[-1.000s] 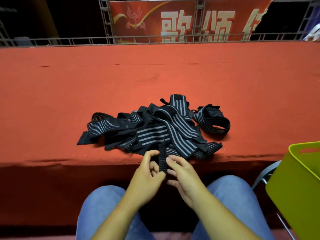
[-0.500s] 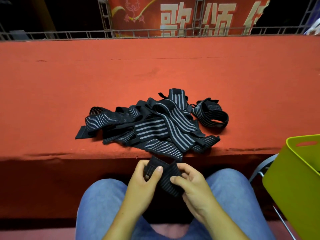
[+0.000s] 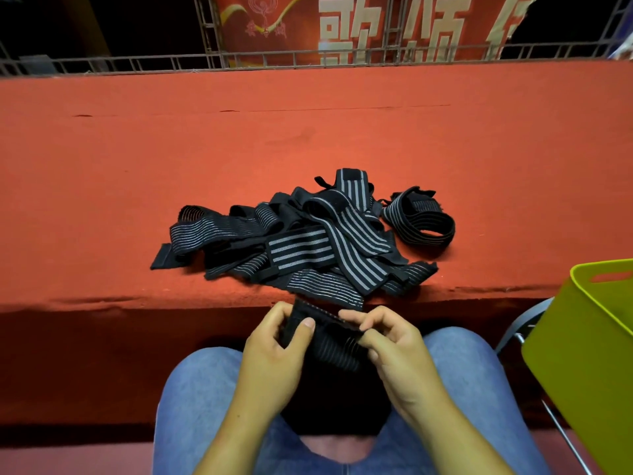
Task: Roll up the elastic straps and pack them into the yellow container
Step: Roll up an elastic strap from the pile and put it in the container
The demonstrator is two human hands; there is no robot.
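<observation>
1. Holding one black elastic strap point(image 3: 329, 341) low over the lap in blue jeans point(image 3: 198, 399), just short of the tabletop point(image 3: 205, 149) edge, with both forearms coming up from the bottom of the view.
2. Gripping its left end with the left hand point(image 3: 274, 347): thumb pressed flat on the near face, fingers point(image 3: 274, 313) curled round behind.
3. Pinching its upper edge with the right hand point(image 3: 394, 351), knuckles up, fingers bent in toward the left hand. So basically both sets of fingers closed on that same strap, hands close together but not touching.
4. Can't tell if any of it is rolled, too dark and bunched up between the hands.
5. Got the rest of the straps point(image 3: 308, 241) in a loose tangled pile on the red tabletop, near its front edge, plus one coiled strap point(image 3: 421, 221) lying just beside the pile on the right.
6. Sitting well off to the right, lower than the tabletop: the yellow container point(image 3: 582, 354), with a handle slot point(image 3: 613, 276) near the rim. Can't see in far enough to say what's inside.
7. Reading the red banner point(image 3: 376, 29) behind the metal railing point(image 3: 137, 61): big pale characters 歌颂, then a third one cut off at the ragged edge, and a gold emblem point(image 3: 263, 18) on the left.
</observation>
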